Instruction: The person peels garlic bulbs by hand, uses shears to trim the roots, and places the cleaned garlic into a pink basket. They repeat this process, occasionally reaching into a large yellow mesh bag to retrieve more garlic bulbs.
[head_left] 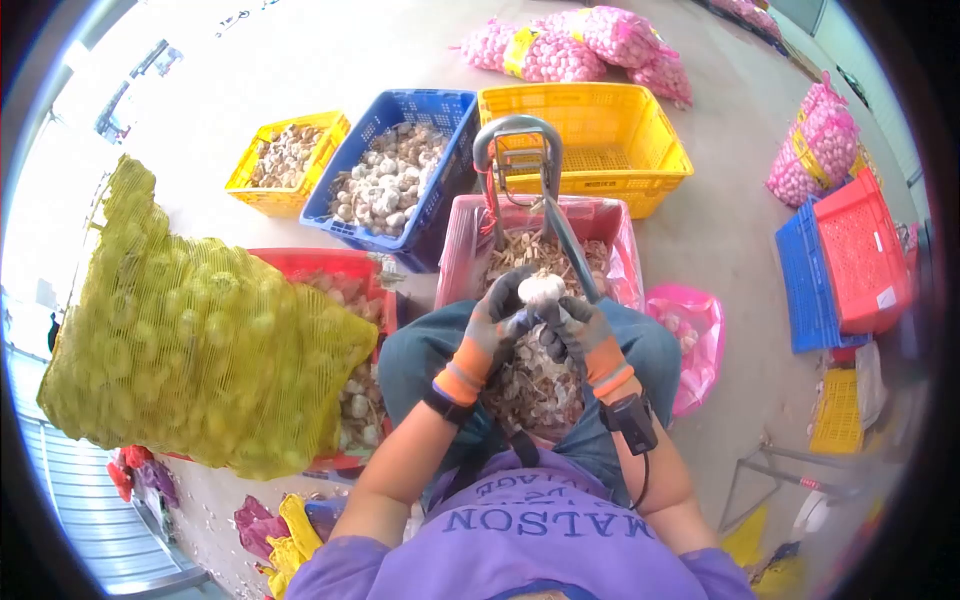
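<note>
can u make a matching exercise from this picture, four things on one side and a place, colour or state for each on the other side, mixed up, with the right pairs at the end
Things
1. garlic bulb
2. mesh sack at the left
3. sweatshirt
4. blue crate at upper left

Place, colour or state
A. purple, with dark lettering
B. holding many loose bulbs
C. held between the left hand and the right hand
D. yellow-green, partly covering a red crate

Right pairs
1-C, 2-D, 3-A, 4-B
</note>
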